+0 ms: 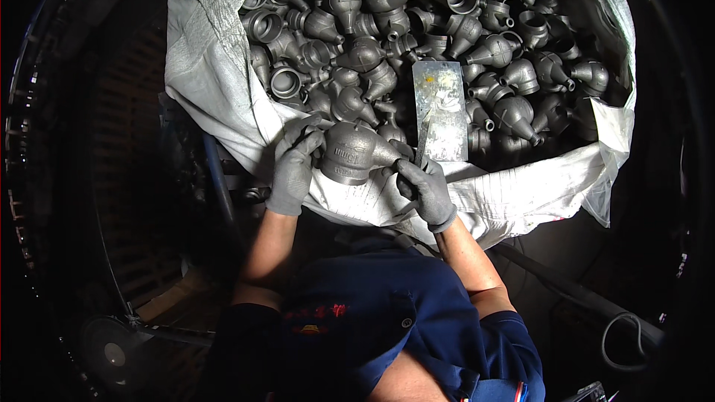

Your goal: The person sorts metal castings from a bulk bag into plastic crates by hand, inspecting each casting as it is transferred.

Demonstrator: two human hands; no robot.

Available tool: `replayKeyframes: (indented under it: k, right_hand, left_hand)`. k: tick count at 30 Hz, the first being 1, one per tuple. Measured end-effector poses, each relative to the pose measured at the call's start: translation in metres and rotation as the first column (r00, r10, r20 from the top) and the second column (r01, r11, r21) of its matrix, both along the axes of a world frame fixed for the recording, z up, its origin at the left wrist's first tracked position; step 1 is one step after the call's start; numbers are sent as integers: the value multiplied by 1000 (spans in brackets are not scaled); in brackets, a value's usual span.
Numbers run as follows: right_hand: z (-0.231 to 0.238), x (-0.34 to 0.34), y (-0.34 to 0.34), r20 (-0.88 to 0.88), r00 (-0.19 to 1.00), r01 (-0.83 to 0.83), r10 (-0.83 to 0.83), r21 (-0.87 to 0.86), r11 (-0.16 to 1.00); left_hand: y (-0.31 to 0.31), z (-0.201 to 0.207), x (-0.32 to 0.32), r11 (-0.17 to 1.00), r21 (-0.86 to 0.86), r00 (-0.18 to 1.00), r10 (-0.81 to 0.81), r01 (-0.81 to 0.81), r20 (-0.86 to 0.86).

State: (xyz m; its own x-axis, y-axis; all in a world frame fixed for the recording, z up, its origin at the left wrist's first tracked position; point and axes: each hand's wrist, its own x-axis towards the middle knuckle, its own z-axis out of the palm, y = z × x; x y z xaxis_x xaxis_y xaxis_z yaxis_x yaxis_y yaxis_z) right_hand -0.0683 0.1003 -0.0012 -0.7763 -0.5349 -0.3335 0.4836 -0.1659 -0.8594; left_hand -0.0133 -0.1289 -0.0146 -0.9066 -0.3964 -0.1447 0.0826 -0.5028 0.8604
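A dark grey cast-metal pipe fitting (pixel 350 150), round-bodied with raised lettering and a narrow neck, is held up over the bag's near edge. My left hand (pixel 293 171), in a grey glove, is closed on the fitting's left side. My right hand (pixel 428 190), gloved too, is closed around a slim pointed tool (pixel 424 141) like a file or scraper, its blade pointing away from me. The right fingers are beside the neck's end; whether they touch it I cannot tell. Just beyond the blade lies a flat, scuffed metal plate (pixel 445 115).
A large white woven bag (pixel 201 67) stands open before me, heaped with similar dark castings (pixel 361 52). Its near rim is folded down towards me. A slatted dark crate (pixel 141 201) is on the left. At the lower right are a metal bar (pixel 581 294) and a looped cable (pixel 607 350).
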Motion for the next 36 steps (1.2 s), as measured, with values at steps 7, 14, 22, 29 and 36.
replayKeyframes:
  k: [7,14,22,29,36]
  right_hand:
    - [-14,3,-4,27,1000,-8,7,47,999]
    - [-8,19,-28,61,980,-198,191,131,971]
    - [-13,7,-32,-84,948,-307,306,9,952]
    - [-82,13,-7,31,988,-153,151,314,937]
    - [-107,21,-11,61,995,-90,79,215,973]
  left_hand:
    - [3,15,10,991,-122,988,66,-49,139]
    - [-18,22,41,994,-41,992,102,-99,72]
    - [-120,31,142,584,-523,734,667,-621,-128]
    - [-234,-33,216,47,-971,558,825,-233,-94]
    - [-266,-51,181,29,-863,580,752,-505,-314]
